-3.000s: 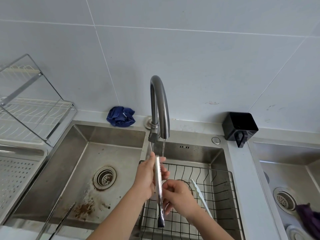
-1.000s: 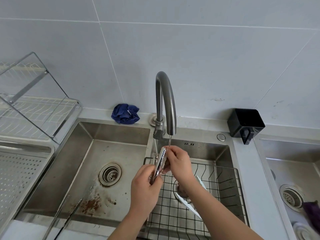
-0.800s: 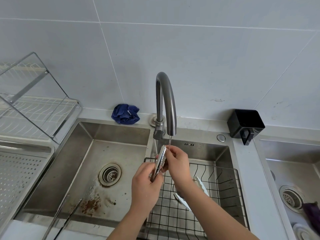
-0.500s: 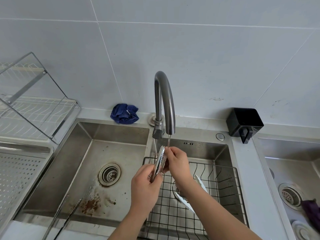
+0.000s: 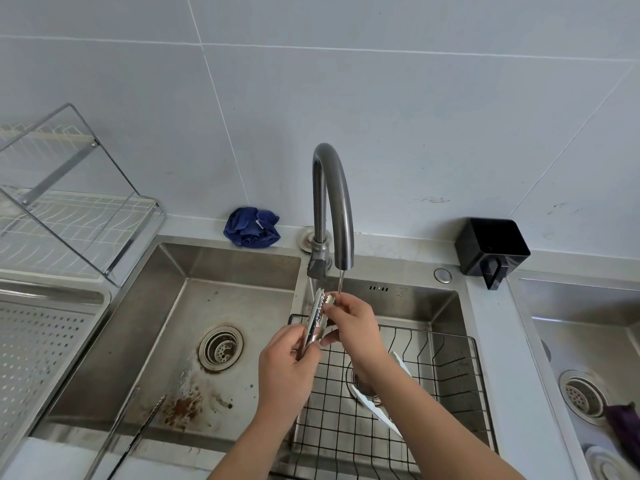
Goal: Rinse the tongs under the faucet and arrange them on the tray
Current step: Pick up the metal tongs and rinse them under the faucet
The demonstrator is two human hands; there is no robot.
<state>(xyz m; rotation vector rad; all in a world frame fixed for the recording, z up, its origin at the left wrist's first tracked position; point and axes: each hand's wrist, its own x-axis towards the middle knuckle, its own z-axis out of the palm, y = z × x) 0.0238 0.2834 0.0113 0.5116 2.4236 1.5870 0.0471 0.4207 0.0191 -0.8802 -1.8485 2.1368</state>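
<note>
Steel perforated tray (image 5: 45, 344) is noted unused at far left, while the tongs (image 5: 316, 308) are gripped low by the left hand (image 5: 287, 370) and pinched at the toothed tips by the right hand (image 5: 353, 323), tips-up beneath the faucet (image 5: 334, 188) so the thin stream is met.

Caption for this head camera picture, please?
Left hand and right hand hold serrated silver metal tongs under a curved grey steel faucet, over a black wire basket.

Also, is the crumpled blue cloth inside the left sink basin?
No, the crumpled blue cloth sits on the counter ledge behind that steel basin, not in it.
</note>
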